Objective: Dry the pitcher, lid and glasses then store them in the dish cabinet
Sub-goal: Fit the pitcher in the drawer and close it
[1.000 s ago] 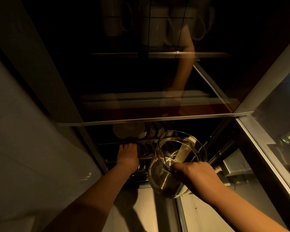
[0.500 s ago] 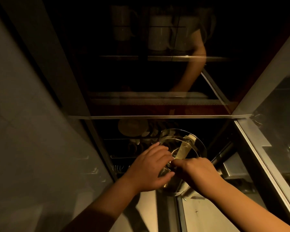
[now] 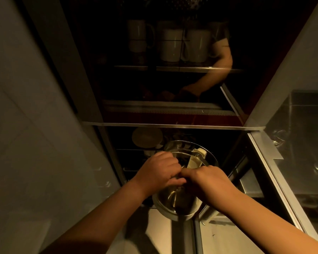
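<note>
Holding a clear glass pitcher in both hands, I stand at a dark dish cabinet whose lower section is open. The only view is from my head, looking forward and down in dim, warm light.

My left hand curls its grip round the pitcher's near rim. My right hand is clenched on its other side, where I judge the handle to be, though my fingers hide it. The two hands touch. The pitcher tilts with its mouth toward the cabinet, just above the pale tabletop, and a cream-coloured part shows through its wall.

Inside the lower rack stands a pale round plate. Behind the dark glass above, white mugs sit on a shelf.

The risk I see: smooth glass could slip in my grip, or the rim could knock the plate or the cabinet's metal edge as I push it in.
</note>
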### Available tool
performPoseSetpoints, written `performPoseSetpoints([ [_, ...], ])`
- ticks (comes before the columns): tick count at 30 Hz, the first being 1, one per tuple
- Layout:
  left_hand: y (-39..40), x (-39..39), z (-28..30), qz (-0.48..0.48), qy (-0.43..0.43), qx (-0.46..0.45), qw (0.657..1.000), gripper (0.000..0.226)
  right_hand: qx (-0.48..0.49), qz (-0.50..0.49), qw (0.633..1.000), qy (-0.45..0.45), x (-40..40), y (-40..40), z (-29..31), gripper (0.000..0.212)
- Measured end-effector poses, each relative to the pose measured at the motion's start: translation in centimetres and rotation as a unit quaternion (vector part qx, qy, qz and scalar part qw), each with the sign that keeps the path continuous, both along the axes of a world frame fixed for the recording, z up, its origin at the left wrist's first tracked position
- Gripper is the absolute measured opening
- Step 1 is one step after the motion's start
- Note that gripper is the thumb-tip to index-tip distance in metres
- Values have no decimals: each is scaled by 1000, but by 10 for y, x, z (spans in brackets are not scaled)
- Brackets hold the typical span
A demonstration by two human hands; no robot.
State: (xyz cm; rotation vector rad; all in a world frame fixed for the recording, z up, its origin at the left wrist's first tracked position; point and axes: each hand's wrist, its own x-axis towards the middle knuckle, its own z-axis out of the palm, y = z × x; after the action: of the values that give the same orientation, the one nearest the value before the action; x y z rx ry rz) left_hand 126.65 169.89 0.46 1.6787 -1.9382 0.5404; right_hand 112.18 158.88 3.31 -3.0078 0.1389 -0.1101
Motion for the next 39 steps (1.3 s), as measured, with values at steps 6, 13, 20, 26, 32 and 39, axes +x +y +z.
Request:
performPoseSetpoints([
  [6,7,-3,15,-2,-2,-86,996,46,58,40,996,-57,-1,5,11,16],
  [13,19,3,30,7,-6,-126,992,57,120,102,980,-119,-9,-14,19,39],
  [20,24,6,45,-20,-52,-135,989,53,34,145,946,-289,-2,-11,14,32],
  [26,28,-9,48,38,-62,-103,992,30,7,156,939,-305,12,0,16,35],
  [32,28,-8,53,41,-59,-140,988,50,25,140,936,-322,11,11,17,24],
  [39,37,-4,59,37,-9,-169,985,61,52,147,925,-346,-5,-10,9,55],
])
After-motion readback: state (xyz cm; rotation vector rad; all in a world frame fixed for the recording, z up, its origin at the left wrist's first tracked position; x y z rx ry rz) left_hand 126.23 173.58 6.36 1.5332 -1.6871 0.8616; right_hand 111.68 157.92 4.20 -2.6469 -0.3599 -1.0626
